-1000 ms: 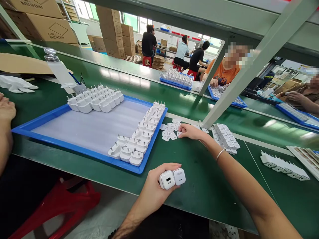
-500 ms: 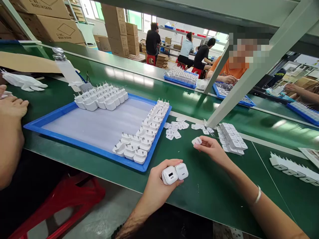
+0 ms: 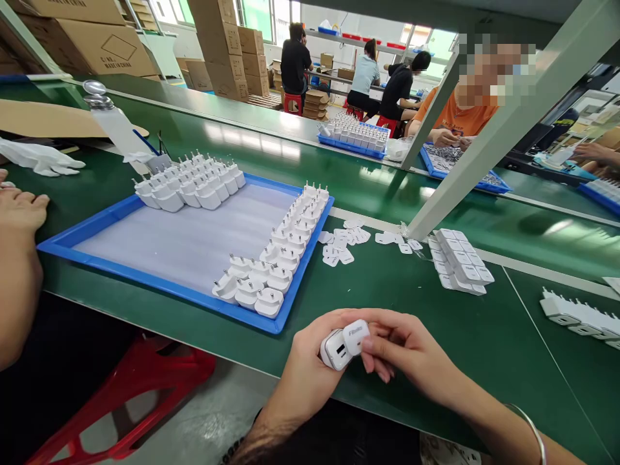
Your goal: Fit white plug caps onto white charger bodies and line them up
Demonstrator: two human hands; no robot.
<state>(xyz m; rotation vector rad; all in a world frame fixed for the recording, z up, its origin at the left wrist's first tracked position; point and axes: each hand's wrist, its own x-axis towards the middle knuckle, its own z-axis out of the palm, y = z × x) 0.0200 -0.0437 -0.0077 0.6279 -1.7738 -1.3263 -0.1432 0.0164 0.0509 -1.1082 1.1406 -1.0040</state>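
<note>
My left hand (image 3: 310,352) is closed around white plug chargers. One charger (image 3: 334,352) shows its end face with dark port openings. Beside it, a small white rounded face plate (image 3: 356,336) with grey print overlaps its edge. My right hand (image 3: 400,345) pinches this plate with the thumb at its right side; the other fingers curl behind. The second charger in my left hand is mostly hidden by the plate and my fingers. Loose white plates (image 3: 345,240) lie on the green table behind my hands, with a stack of white chargers (image 3: 465,261) to their right.
A blue tray (image 3: 159,281) holds rows of pronged chargers. More pronged chargers (image 3: 578,316) lie at the far right. A slanted metal post (image 3: 489,135) rises from the table. A neighbour's arm (image 3: 19,258) rests at left, above a red stool (image 3: 126,394). Co-workers sit opposite.
My right hand has come left and nearer, bringing the white face plate from above the table to the chargers in my left hand. The left hand has stayed in nearly the same place.
</note>
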